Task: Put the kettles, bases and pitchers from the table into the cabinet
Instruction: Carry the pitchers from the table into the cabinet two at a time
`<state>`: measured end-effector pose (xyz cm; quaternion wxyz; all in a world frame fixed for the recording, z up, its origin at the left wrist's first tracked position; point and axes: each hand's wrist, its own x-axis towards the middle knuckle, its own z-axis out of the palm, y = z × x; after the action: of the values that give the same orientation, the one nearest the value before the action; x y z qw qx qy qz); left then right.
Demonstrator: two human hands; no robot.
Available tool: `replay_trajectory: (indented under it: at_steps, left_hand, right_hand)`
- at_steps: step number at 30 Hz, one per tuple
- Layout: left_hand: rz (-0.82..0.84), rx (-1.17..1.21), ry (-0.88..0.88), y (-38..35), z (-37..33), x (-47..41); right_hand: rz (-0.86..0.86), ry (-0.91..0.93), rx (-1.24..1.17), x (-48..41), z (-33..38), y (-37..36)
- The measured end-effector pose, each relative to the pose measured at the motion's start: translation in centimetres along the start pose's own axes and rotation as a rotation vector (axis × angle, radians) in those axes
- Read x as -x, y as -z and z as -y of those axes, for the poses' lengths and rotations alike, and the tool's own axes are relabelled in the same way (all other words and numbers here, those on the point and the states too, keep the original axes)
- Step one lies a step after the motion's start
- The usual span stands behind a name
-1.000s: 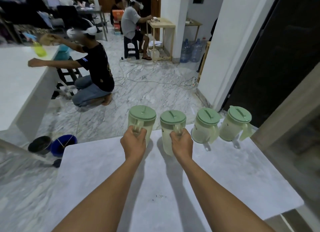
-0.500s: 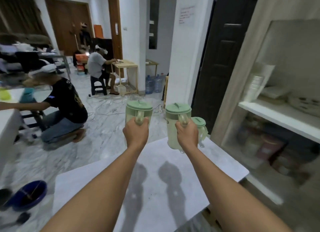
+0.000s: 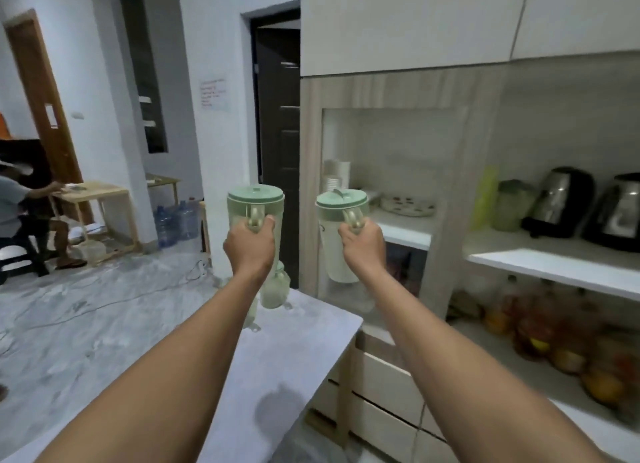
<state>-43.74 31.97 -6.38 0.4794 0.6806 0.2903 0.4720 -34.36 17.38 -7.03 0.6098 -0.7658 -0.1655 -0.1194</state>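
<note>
My left hand [image 3: 250,246] grips the handle of a pale green lidded pitcher [image 3: 255,203], held in the air above the table's far end. My right hand [image 3: 362,246] grips the handle of a second green pitcher [image 3: 341,213], raised in front of the cabinet's left compartment. Another green pitcher [image 3: 275,288] stands on the grey table [image 3: 294,345] below my left hand, partly hidden by my forearm. On the cabinet shelf [image 3: 554,265] at the right stand two steel-and-black kettles [image 3: 561,203] [image 3: 620,213] and a green pitcher [image 3: 509,206].
The cabinet's left compartment holds stacked cups [image 3: 336,178] and a plate [image 3: 407,204]. Jars and fruit [image 3: 554,341] fill the lower shelf. Drawers [image 3: 381,393] sit beneath. A person [image 3: 20,213] sits at a wooden table at far left, with water bottles [image 3: 176,220] beside it.
Both hands lifted their pitchers off the table and carried them up and right. My view swung from the table and floor toward the cabinet, bringing its shelf and kettles into sight.
</note>
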Motion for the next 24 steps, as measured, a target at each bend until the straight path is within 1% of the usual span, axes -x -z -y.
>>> replay_trajectory:
  at_steps: [9,15,24]
  left_hand:
    - [0.226,0.114,-0.075,-9.4,-8.4,8.5]
    - [0.327,0.183,-0.140,-15.6,-13.2,14.7]
    - [0.512,0.271,-0.133,-22.9,-17.4,22.4]
  right_hand:
    - [-0.220,-0.025,0.057,-1.7,-0.5,16.7]
    - [-0.340,-0.035,0.085,-2.0,-1.7,26.7]
    - [-0.457,-0.071,0.075,-2.2,-4.6,37.6]
